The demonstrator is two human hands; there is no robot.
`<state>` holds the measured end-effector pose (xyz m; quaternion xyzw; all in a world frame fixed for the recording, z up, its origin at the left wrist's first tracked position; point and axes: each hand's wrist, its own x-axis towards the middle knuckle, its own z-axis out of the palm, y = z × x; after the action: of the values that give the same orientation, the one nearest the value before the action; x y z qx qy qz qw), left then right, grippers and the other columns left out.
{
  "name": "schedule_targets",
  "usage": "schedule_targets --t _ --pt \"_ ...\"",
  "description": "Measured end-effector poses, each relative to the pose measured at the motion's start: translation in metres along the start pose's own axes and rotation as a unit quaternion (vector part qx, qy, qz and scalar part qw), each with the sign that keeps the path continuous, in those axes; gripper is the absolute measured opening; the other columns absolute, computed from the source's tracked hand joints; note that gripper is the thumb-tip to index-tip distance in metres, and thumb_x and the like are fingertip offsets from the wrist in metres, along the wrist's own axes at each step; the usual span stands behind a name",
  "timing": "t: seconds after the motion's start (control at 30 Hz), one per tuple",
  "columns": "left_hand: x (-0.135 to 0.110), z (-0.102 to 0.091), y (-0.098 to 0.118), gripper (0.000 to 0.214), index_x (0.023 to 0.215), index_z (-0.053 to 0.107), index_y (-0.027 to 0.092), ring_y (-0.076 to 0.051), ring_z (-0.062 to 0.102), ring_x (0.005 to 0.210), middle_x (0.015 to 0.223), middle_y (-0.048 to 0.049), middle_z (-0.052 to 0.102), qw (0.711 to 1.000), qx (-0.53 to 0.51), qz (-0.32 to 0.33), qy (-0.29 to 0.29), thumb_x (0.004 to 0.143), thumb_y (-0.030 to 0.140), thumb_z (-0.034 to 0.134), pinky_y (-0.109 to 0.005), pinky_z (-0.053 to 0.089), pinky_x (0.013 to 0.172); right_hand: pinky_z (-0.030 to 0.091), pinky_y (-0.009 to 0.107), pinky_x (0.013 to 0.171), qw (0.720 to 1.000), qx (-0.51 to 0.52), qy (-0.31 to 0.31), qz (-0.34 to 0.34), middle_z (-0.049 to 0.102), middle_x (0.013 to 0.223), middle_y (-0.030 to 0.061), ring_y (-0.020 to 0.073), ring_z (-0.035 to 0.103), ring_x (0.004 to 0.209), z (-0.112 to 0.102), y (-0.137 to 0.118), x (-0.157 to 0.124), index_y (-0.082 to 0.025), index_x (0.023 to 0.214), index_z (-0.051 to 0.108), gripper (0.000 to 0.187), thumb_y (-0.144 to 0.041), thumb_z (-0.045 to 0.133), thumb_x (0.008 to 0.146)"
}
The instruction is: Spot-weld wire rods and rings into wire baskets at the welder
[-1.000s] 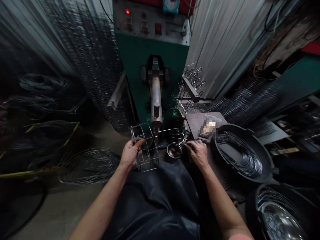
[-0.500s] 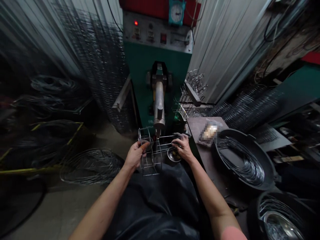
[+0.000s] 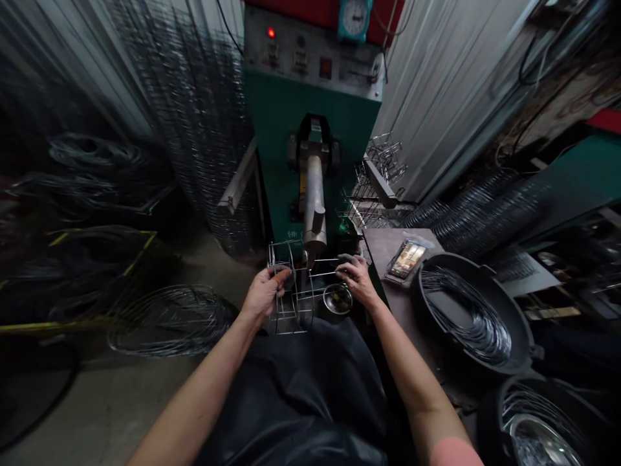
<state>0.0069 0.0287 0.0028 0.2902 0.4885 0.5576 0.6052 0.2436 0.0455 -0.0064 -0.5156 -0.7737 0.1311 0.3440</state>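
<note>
The left hand (image 3: 262, 294) was closed around the near side of a wire frame (image 3: 295, 312), its orange-covered thumb (image 3: 281, 276) pressed over the bars, probably because a thumb grip kept the light frame from turning. The frame sat just left of the tip (image 3: 311, 260) of the machine's metal arm (image 3: 314, 188), above the person's dark apron (image 3: 301, 388). The right hand (image 3: 356, 279), partly curled, had its fingertips pinched on the far ends of two straight wires (image 3: 326, 272), seemingly to hold them level and apart beside that tip; whether the wires were joined to the frame could not be told. A small metal bowl (image 3: 330, 304) stood just below the right hand, and a black tub (image 3: 521, 317) of wire lay within reach at the right, presumably for easy supply
</note>
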Motion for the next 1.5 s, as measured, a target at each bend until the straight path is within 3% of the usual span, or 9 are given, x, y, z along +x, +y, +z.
schedule_targets --t 0.7,1.07,1.5 --pt "0.029 -0.001 0.0 0.035 0.064 0.057 0.012 -0.001 0.027 0.037 0.045 0.0071 0.04 0.999 -0.03 -0.034 -0.027 0.041 0.026 0.081 -0.015 0.016 0.032 0.031 0.038 0.095 1.0 0.02 -0.016 0.008 0.061 0.108 0.0024 0.0204 0.043 0.105 0.001 0.008 0.023 -0.024 0.08 0.067 0.01 -0.029 0.058 0.08" --pt "0.03 0.001 0.002 0.037 0.063 0.056 0.011 -0.002 0.034 0.037 0.047 0.005 0.044 0.999 -0.026 -0.033 -0.021 0.038 0.024 0.081 -0.014 0.018 0.032 0.032 0.038 0.094 0.999 0.01 -0.018 0.035 0.061 0.108 0.0037 0.0209 0.042 0.104 0.0 0.006 0.023 -0.023 0.081 0.068 0.011 -0.03 0.06 0.078" --pt "0.023 0.001 0.008 0.039 0.063 0.057 0.012 -0.002 0.031 0.037 0.044 0.0078 0.039 1.0 0.002 -0.028 -0.014 0.036 0.028 0.081 -0.014 0.021 0.033 0.031 0.039 0.095 0.999 0.006 -0.028 0.046 0.062 0.108 0.0038 0.0208 0.043 0.105 -0.001 0.002 0.022 -0.022 0.079 0.068 0.009 -0.027 0.061 0.078"
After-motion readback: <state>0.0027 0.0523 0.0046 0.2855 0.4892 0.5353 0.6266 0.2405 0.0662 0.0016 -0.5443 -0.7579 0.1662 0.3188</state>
